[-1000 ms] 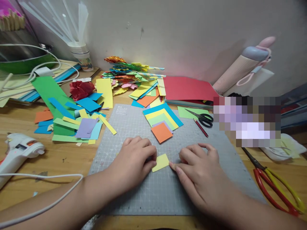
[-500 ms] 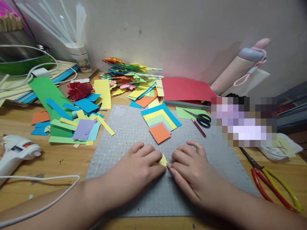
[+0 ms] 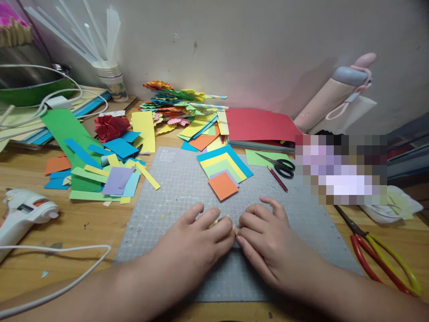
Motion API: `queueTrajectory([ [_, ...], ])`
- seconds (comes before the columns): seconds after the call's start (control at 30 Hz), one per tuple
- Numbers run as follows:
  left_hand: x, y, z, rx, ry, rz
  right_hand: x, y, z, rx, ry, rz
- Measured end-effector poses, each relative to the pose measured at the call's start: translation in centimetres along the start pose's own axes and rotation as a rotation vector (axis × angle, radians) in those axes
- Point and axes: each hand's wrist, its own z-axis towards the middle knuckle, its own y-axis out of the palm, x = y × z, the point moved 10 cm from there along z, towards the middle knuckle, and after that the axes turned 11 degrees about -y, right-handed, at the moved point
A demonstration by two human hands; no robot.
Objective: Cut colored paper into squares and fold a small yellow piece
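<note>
My left hand point(image 3: 204, 239) rests on the grey cutting mat point(image 3: 154, 223), fingers bent over a small piece of yellow paper point(image 3: 213, 223). Only a sliver of that paper shows between the fingers; the rest is hidden. Against its fingertips, my right hand point(image 3: 268, 241) pinches thumb and forefinger together at the paper's right end, with the little finger raised. Just beyond both hands lies a fanned stack of paper squares, with an orange square point(image 3: 224, 185) in front and a blue one point(image 3: 246, 170) at the back.
Black-handled scissors point(image 3: 283, 167), a red pencil point(image 3: 278, 179) and a red-covered stack point(image 3: 264, 127) lie behind. Large red-and-yellow-handled scissors point(image 3: 385, 255) are at right. Left are paper scraps point(image 3: 117, 181), a glue gun point(image 3: 28, 212) and its white cable point(image 3: 83, 275) crossing near my left forearm.
My left hand has shifted slightly right, its fingers curling further over the yellow paper, which shows less now. My right hand has stayed nearly still.
</note>
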Motion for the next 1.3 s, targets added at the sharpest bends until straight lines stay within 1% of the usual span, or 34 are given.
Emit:
queueTrajectory([
  [0.17,-0.1,-0.1,-0.1,0.008,-0.022,-0.004,0.0,-0.2,0.0,0.0,0.003,0.001],
  [0.47,-0.2,0.1,-0.7,-0.031,-0.046,0.004,0.2,-0.1,-0.2,-0.006,0.013,0.009],
  [0.63,0.1,-0.7,-1.2,-0.018,-0.032,0.004,0.1,-0.1,0.0,-0.009,0.016,0.018],
  [0.77,0.2,-1.1,-1.7,-0.005,-0.047,0.03,0.1,-0.1,0.1,-0.008,0.013,0.021],
  [1.3,0.1,-1.3,-3.1,-0.001,-0.084,0.084,0.0,-0.2,0.0,0.0,0.011,0.022],
])
